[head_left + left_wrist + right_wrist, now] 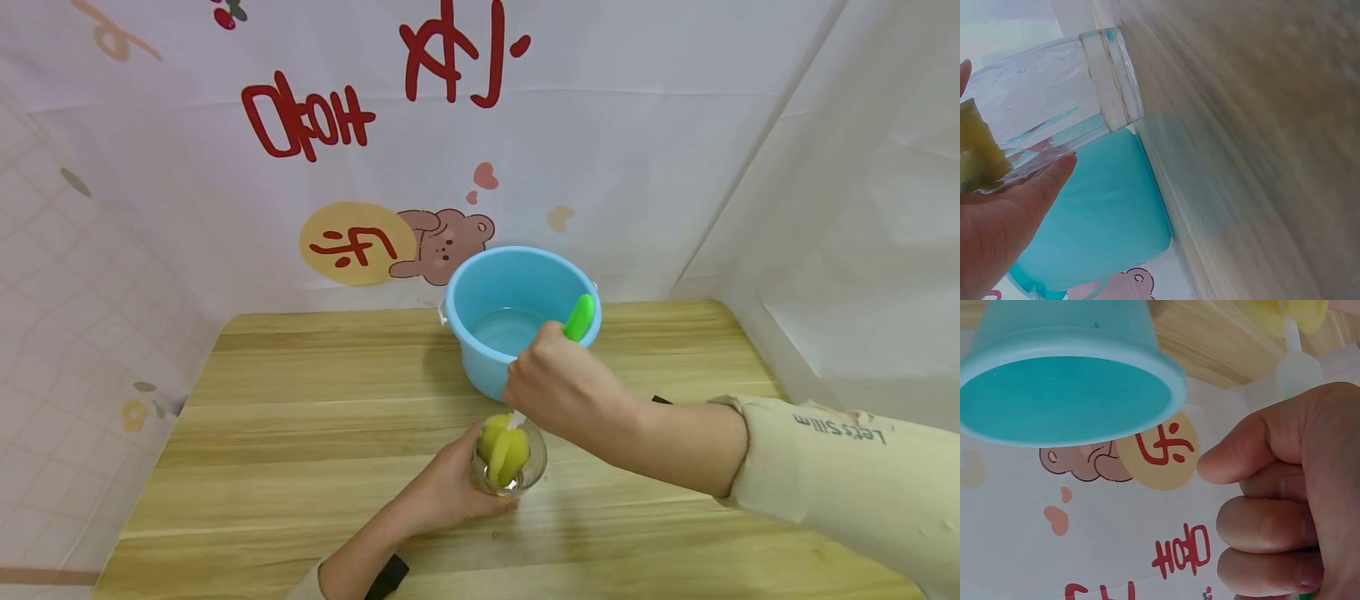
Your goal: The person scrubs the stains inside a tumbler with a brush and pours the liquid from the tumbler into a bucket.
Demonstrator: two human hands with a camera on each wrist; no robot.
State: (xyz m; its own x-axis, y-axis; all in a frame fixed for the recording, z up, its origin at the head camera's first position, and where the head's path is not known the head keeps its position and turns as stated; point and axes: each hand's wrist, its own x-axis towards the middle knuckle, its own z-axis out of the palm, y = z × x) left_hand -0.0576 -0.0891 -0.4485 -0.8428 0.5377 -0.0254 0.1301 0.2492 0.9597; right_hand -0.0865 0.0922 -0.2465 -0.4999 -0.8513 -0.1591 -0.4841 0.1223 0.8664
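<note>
In the head view, the right hand (570, 379), right of centre, is closed in a fist round the green handle (580, 317) of a sponge brush, whose yellow sponge head (512, 450) lies below and to the left of that fist, inside the mouth of a clear glass (537, 467) at lower centre. The brush's long axis slants from the handle's tip at upper right down to the glass, so the right hand is above the opening, and the line of the handle against the glass's own axis is the relation that matters. The left hand (450, 492) is nearer the glass, gripping it from its left side; a blue bucket (480, 362) stands just beyond, above it in the frame. In the left wrist view, turned sideways, the glass runs from the left edge to its thick base at upper centre, beside the wooden table; contact there cannot be told. The sponge head shows at the far left, well apart from that base, and the left fingers lie along the lower side. In the right wrist view, the curled right fingers fill the lower right, while the sponge head sits at the upper right, with the bucket at upper left.
</note>
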